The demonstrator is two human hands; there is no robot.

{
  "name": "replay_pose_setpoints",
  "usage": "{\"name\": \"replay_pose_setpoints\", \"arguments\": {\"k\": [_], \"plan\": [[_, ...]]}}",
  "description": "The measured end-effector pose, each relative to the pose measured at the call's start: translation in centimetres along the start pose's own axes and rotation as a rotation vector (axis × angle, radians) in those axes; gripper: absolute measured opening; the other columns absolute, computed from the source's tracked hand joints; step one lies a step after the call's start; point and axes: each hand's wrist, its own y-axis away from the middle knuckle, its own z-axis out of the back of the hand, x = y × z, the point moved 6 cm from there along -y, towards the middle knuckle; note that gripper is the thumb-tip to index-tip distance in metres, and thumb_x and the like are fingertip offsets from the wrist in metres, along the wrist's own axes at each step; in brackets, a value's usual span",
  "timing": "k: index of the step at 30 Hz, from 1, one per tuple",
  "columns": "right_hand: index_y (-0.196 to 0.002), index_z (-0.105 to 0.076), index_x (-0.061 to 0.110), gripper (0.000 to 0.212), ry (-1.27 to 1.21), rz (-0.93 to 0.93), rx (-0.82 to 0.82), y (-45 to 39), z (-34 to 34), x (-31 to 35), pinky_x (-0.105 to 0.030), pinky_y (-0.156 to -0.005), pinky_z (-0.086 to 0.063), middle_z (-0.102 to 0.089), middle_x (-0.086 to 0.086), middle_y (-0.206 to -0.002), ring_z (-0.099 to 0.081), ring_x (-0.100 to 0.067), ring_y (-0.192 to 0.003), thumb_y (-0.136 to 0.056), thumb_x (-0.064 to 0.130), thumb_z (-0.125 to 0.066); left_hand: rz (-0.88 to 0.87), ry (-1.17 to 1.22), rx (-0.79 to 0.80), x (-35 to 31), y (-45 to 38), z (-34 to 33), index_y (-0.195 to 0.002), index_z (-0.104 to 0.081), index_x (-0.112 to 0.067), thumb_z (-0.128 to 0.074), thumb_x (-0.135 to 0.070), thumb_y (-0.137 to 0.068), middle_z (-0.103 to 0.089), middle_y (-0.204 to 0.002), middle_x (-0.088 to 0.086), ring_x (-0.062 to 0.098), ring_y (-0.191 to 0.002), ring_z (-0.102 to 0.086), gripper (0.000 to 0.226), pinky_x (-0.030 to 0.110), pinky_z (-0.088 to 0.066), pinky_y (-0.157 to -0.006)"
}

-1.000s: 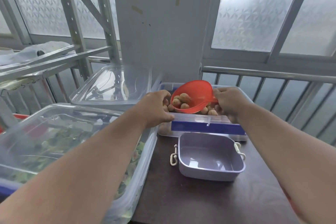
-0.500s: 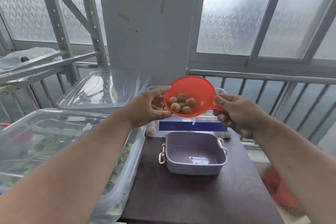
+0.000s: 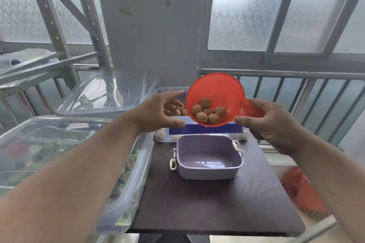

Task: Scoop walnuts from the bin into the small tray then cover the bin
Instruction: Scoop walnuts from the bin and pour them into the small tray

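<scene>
Lifted clear of the clear plastic bin (image 3: 164,138), the red plastic scoop (image 3: 215,98) of brown walnuts (image 3: 207,113), gripped by the right hand (image 3: 270,124), tilts above the empty lilac tray (image 3: 209,171); left hand (image 3: 158,114) open. Pour slowly, lip low.

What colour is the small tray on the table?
Pale lilac-purple small tray, seen in the head view.

I stand in what looks like an enclosed balcony used for storage. Behind my dark worktop (image 3: 207,203) are frosted windows (image 3: 246,10) and a metal railing (image 3: 296,92); left of it, bare steel racking (image 3: 59,31) and clear lidded food bins (image 3: 65,144).
</scene>
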Motion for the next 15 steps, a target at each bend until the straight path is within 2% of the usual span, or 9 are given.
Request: {"name": "replay_pose_setpoints", "arguments": {"k": [2,4,5,6,8,10,12,15], "plan": [[-0.14,-0.067,0.016,0.065,0.103,0.05,-0.065,0.3,0.8,0.1,-0.033,-0.08,-0.058,-0.082,0.002,-0.096,-0.075,-0.012,-0.08,-0.08,0.022,-0.093,0.016,-0.046,-0.004,0.1,0.1,0.0,-0.161,-0.046,-0.027,-0.096,-0.027,-0.078,-0.07,-0.122,-0.012,0.008,-0.108,-0.07,0.097,0.02,-0.055,-0.098],[-0.139,-0.068,0.021,0.065,0.183,0.102,-0.098,0.6,1.1,0.5,-0.044,-0.098,-0.059,-0.082,0.001,-0.105,-0.078,-0.021,-0.098,-0.08,0.022,-0.093,0.027,-0.083,-0.011,0.2,0.2,0.1,-0.157,-0.052,-0.026,-0.095,-0.028,-0.079,-0.07,-0.122,-0.011,0.008,-0.11,-0.069,0.089,0.023,-0.055,-0.1],[-0.138,-0.068,0.022,0.064,0.21,0.126,-0.107,0.8,1.2,0.8,-0.046,-0.101,-0.058,-0.082,0.002,-0.105,-0.078,-0.021,-0.101,-0.08,0.02,-0.093,0.031,-0.104,-0.02,0.3,0.2,0.2,-0.154,-0.055,-0.025,-0.094,-0.029,-0.08,-0.071,-0.121,-0.011,0.009,-0.109,-0.069,0.084,0.026,-0.056,-0.1],[-0.14,-0.066,0.024,0.066,0.231,0.147,-0.109,1.0,1.1,1.0,-0.044,-0.103,-0.057,-0.082,0.006,-0.106,-0.077,-0.018,-0.102,-0.08,0.019,-0.093,0.034,-0.129,-0.03,0.3,0.2,0.3,-0.151,-0.059,-0.026,-0.093,-0.029,-0.08,-0.072,-0.118,-0.01,0.01,-0.108,-0.07,0.078,0.028,-0.057,-0.099],[-0.145,-0.062,0.026,0.073,0.266,0.175,-0.111,1.6,1.0,1.4,-0.026,-0.099,-0.056,-0.078,0.018,-0.108,-0.076,-0.004,-0.099,-0.079,0.018,-0.093,0.039,-0.189,-0.057,0.4,0.3,0.6,-0.142,-0.068,-0.026,-0.091,-0.029,-0.082,-0.075,-0.11,-0.008,0.011,-0.101,-0.071,0.064,0.031,-0.059,-0.095],[-0.148,-0.06,0.026,0.076,0.31,0.188,-0.11,2.0,1.0,1.6,-0.011,-0.091,-0.052,-0.075,0.023,-0.112,-0.073,0.004,-0.097,-0.08,0.019,-0.092,0.054,-0.235,-0.086,0.6,0.4,1.0,-0.131,-0.076,-0.026,-0.088,-0.028,-0.083,-0.077,-0.103,-0.008,0.006,-0.091,-0.07,0.049,0.025,-0.058,-0.086],[-0.15,-0.058,0.024,0.078,0.354,0.197,-0.111,2.4,1.0,1.6,-0.01,-0.091,-0.05,-0.074,0.021,-0.117,-0.073,0.001,-0.101,-0.08,0.021,-0.092,0.075,-0.265,-0.109,1.0,0.5,1.3,-0.12,-0.082,-0.025,-0.086,-0.023,-0.085,-0.078,-0.097,-0.007,0.003,-0.082,-0.067,0.036,0.013,-0.05,-0.074],[-0.152,-0.057,0.023,0.08,0.371,0.212,-0.109,2.7,1.0,1.7,-0.019,-0.099,-0.052,-0.074,0.016,-0.122,-0.072,-0.003,-0.106,-0.08,0.022,-0.092,0.089,-0.259,-0.124,1.4,0.4,1.6,-0.111,-0.085,-0.024,-0.082,-0.014,-0.087,-0.079,-0.09,-0.007,0.0,-0.071,-0.066,0.026,0.002,-0.043,-0.064]]}}
